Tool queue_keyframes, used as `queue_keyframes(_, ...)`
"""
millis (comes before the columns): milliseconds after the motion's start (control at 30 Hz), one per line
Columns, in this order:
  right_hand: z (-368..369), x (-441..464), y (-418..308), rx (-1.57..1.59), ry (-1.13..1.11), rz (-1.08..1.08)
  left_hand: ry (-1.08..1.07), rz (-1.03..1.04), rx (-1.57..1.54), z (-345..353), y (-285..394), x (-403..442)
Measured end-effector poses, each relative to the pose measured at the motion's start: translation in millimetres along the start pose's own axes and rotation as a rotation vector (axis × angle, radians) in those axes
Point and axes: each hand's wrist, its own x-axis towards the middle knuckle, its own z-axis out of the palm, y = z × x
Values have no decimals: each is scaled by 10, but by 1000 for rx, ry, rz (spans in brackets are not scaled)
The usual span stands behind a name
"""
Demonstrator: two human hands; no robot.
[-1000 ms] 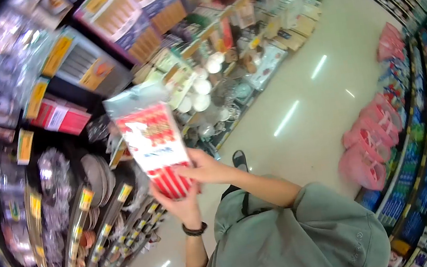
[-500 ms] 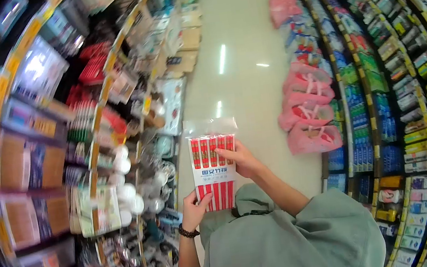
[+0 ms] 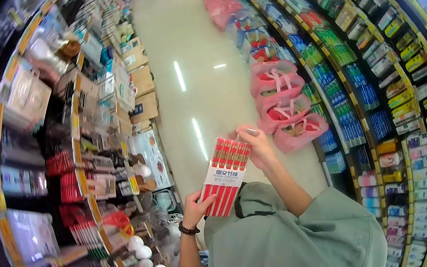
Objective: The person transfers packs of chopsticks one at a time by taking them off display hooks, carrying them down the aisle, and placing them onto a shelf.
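A flat clear packet of red chopsticks (image 3: 226,176) with a white label band is held out in front of the body, tilted to the right. My left hand (image 3: 197,206) grips its lower left edge, thumb on the front. At the packet's upper right corner my right hand (image 3: 253,144) has its fingers pinched on the clear plastic top. A dark beaded bracelet (image 3: 187,229) circles my left wrist.
Shelves of kitchen goods (image 3: 79,169) line the left side, with white cups (image 3: 142,253) low down. Pink bags (image 3: 282,107) stand on the floor (image 3: 165,25) along the right shelves (image 3: 341,72), which hold many small packs.
The view has swung from the left shelves to the aisle. The packet now tilts right, and my right hand has moved from its front to its top corner.
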Motion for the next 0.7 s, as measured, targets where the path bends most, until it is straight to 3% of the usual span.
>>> queue_keyframes(267,-84,1242,-80,131,5,-10,-22,-27,47,-313,388,1198)
queue_keyframes(700,242,3688,-810,225,0,-77,65,-29,127,-865,1514,3418)
